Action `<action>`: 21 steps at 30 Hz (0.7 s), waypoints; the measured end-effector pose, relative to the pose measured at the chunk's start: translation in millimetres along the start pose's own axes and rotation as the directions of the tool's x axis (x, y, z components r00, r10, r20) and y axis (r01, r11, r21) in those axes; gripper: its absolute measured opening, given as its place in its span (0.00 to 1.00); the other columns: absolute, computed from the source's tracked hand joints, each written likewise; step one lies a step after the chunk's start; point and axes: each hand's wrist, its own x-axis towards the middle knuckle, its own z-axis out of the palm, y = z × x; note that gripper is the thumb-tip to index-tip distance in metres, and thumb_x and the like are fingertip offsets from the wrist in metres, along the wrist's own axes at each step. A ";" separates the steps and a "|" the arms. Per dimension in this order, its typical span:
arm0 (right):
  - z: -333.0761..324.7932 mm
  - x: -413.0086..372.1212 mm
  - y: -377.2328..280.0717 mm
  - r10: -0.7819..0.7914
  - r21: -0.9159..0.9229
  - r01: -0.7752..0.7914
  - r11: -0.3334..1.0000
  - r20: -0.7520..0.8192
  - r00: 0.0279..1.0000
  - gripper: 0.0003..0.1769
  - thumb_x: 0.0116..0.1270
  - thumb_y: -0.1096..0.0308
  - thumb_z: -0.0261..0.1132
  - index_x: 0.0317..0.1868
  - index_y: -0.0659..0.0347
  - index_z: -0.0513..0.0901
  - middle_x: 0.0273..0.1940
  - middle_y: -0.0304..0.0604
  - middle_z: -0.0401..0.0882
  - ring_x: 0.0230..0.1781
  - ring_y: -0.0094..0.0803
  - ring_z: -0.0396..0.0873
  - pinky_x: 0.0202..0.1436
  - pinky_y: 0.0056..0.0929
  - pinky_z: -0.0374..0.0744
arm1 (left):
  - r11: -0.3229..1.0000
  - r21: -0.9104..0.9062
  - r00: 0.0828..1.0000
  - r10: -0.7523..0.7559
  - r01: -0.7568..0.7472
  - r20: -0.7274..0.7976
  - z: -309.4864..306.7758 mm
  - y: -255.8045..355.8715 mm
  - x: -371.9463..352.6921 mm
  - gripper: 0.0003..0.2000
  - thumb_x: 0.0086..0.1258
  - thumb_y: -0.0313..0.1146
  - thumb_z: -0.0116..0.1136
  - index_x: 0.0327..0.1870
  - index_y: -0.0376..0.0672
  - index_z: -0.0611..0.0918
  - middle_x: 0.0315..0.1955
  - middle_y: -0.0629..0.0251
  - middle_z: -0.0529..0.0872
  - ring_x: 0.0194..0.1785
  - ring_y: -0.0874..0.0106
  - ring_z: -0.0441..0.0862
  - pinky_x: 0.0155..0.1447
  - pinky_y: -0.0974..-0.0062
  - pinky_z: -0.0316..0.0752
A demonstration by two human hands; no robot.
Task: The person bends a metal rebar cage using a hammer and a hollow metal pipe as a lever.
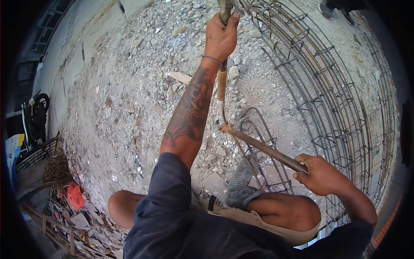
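Note:
At the top centre my left hand (pixel 222 36) is closed round a dark bar or tool end; a thin rod with a tan textured grip (pixel 221 85) hangs just below it. My right hand (pixel 321 173) wraps round the near end of a brown metal pipe (pixel 269 150), which slants up to the left. The pipe's far end meets the bent lower end of the thin rod. Beneath the pipe, a small rebar frame (pixel 276 166) lies near my legs. What my left hand holds is partly hidden by its fingers.
Long rebar cages (pixel 325 86) curve down the right side. Gravel and rubble (pixel 125 95) cover the ground. A red plastic bag (pixel 76 196) lies among broken tiles at lower left. A motorbike (pixel 36 116) stands at far left. Another person's shoe (pixel 325 9) shows at top right.

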 end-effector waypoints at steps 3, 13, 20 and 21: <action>1.3 -2.3 -0.6 -0.026 0.018 0.027 0.999 -0.056 0.998 0.14 0.56 0.67 0.59 0.39 0.69 0.73 0.24 0.60 0.75 0.31 0.56 0.76 0.37 0.44 0.72 | 0.999 0.015 0.999 -0.032 0.033 -0.030 -1.6 -11.7 10.1 0.18 0.64 0.43 0.53 0.24 0.36 0.72 0.13 0.65 0.71 0.19 0.74 0.65 0.26 0.72 0.64; 0.7 -1.1 5.1 -0.051 0.032 0.053 0.998 -0.045 0.998 0.15 0.56 0.68 0.58 0.41 0.69 0.72 0.23 0.61 0.75 0.28 0.56 0.76 0.35 0.44 0.73 | 0.944 -0.225 0.951 -0.278 0.243 -0.138 -36.5 -29.7 24.1 0.15 0.67 0.41 0.50 0.22 0.44 0.65 0.12 0.74 0.64 0.12 0.82 0.59 0.15 0.80 0.57; -0.1 -0.2 4.7 -0.044 0.027 0.045 0.999 -0.037 0.998 0.15 0.57 0.68 0.58 0.41 0.70 0.72 0.22 0.61 0.75 0.27 0.56 0.76 0.33 0.44 0.73 | 0.973 -0.170 0.972 -0.180 0.154 -0.150 -34.4 -22.2 20.7 0.15 0.67 0.41 0.49 0.22 0.44 0.65 0.12 0.74 0.64 0.12 0.83 0.59 0.15 0.81 0.58; -0.8 -0.5 3.8 -0.036 0.033 0.037 0.999 -0.035 0.999 0.15 0.57 0.68 0.58 0.41 0.70 0.72 0.22 0.61 0.74 0.27 0.56 0.76 0.33 0.44 0.73 | 0.974 -0.168 0.972 -0.180 0.155 -0.150 -33.1 -22.9 20.9 0.15 0.67 0.41 0.49 0.22 0.44 0.65 0.12 0.74 0.64 0.12 0.83 0.59 0.15 0.81 0.58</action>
